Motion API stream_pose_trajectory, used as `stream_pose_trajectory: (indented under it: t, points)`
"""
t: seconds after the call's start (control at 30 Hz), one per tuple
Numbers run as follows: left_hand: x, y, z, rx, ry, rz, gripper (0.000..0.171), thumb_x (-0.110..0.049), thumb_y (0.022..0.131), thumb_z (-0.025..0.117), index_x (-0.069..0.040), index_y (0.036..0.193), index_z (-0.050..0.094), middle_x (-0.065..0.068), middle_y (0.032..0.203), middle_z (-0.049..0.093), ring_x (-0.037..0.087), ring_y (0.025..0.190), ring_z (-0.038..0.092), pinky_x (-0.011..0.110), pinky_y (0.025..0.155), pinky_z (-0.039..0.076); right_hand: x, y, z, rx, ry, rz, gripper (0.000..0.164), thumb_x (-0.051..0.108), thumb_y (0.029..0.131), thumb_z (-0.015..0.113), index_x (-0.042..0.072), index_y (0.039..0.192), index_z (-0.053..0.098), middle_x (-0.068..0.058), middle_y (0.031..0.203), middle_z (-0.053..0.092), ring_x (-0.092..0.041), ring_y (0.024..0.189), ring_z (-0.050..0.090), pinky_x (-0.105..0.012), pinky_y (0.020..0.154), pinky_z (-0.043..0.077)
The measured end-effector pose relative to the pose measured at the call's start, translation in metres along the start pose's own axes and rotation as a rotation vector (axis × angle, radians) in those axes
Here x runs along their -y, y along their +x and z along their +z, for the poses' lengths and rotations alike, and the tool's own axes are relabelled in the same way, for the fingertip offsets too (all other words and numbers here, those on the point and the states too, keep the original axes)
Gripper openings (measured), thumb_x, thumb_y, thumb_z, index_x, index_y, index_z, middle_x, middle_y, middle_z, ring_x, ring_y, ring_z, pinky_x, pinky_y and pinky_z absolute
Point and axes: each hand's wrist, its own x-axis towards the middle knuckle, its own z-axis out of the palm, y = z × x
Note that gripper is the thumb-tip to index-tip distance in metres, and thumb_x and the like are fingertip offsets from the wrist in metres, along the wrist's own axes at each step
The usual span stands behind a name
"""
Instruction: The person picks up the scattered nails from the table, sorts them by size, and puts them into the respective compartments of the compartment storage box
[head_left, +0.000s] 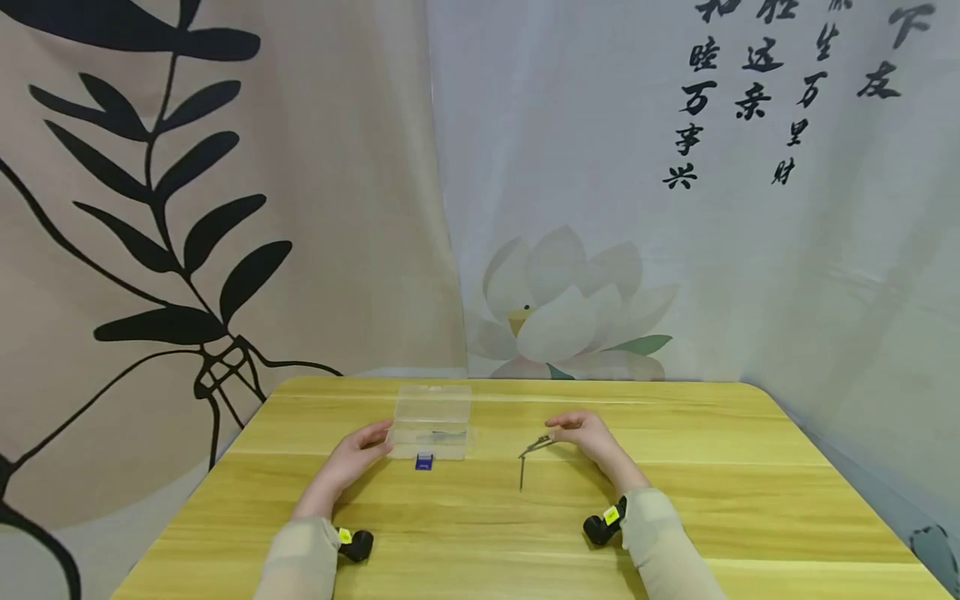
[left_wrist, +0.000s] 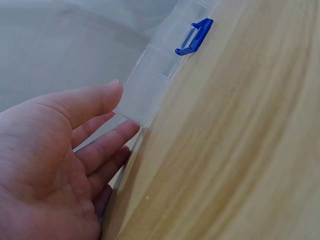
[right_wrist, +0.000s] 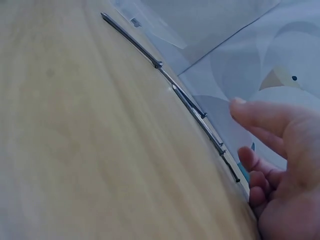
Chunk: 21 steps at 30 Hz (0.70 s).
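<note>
A clear plastic box [head_left: 432,408] with its lid raised lies left of the table's middle, a blue latch [head_left: 424,462] at its front. Several thin dark pieces show inside it. My left hand [head_left: 358,456] is at the box's left end. In the left wrist view, the thumb and fingertips of that hand [left_wrist: 55,150] meet the box's corner [left_wrist: 142,97], loosely extended. Several metal nails [right_wrist: 192,107] lie in a loose row on the wood. My right hand [head_left: 588,437] is beside their far end; in the right wrist view its bent fingers [right_wrist: 265,117] hold nothing.
The wooden table [head_left: 480,533] has its back edge close to a hanging cloth [head_left: 360,208] printed with leaves, a lotus and writing. A small black camera is strapped to each wrist, over pale sleeves [head_left: 300,554].
</note>
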Motion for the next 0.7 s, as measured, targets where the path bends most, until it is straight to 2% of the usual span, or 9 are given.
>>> stream_pose_trajectory:
  t: [0.2, 0.33, 0.57, 0.7]
  points:
    - [-0.001, -0.001, -0.003, 0.001, -0.003, 0.011, 0.051, -0.020, 0.098, 0.060, -0.005, 0.145, 0.045, 0.023, 0.137, 0.050, 0.039, 0.128, 0.043, 0.054, 0.104, 0.035, 0.004, 0.005, 0.002, 0.133, -0.102, -0.031, 0.027, 0.014, 0.088, 0.071, 0.005, 0.113, 0.072, -0.013, 0.122, 0.063, -0.032, 0.114, 0.055, -0.053, 0.098, 0.041]
    - [-0.003, -0.001, -0.005, 0.008, -0.002, 0.025, 0.052, -0.019, 0.098, 0.059, -0.002, 0.144, 0.043, 0.025, 0.136, 0.050, 0.040, 0.127, 0.044, 0.055, 0.104, 0.034, 0.006, 0.012, 0.002, 0.206, -0.148, -0.056, 0.028, 0.011, 0.088, 0.071, 0.001, 0.114, 0.071, -0.014, 0.116, 0.067, -0.031, 0.111, 0.058, -0.050, 0.096, 0.043]
    - [-0.004, -0.002, -0.003, 0.022, 0.001, 0.022, 0.052, -0.019, 0.098, 0.059, -0.002, 0.145, 0.043, 0.025, 0.136, 0.050, 0.041, 0.127, 0.043, 0.055, 0.103, 0.034, 0.009, 0.019, -0.006, 0.290, -0.209, -0.031, 0.027, 0.004, 0.085, 0.072, -0.002, 0.111, 0.072, -0.014, 0.113, 0.069, -0.033, 0.114, 0.058, -0.048, 0.097, 0.044]
    - [-0.004, -0.002, -0.001, 0.023, 0.005, 0.025, 0.051, -0.017, 0.099, 0.059, -0.001, 0.144, 0.043, 0.025, 0.136, 0.050, 0.041, 0.127, 0.043, 0.055, 0.104, 0.034, 0.013, 0.019, -0.008, 0.301, -0.232, 0.003, 0.027, 0.003, 0.082, 0.074, 0.000, 0.109, 0.073, -0.013, 0.113, 0.069, -0.033, 0.116, 0.057, -0.049, 0.100, 0.041]
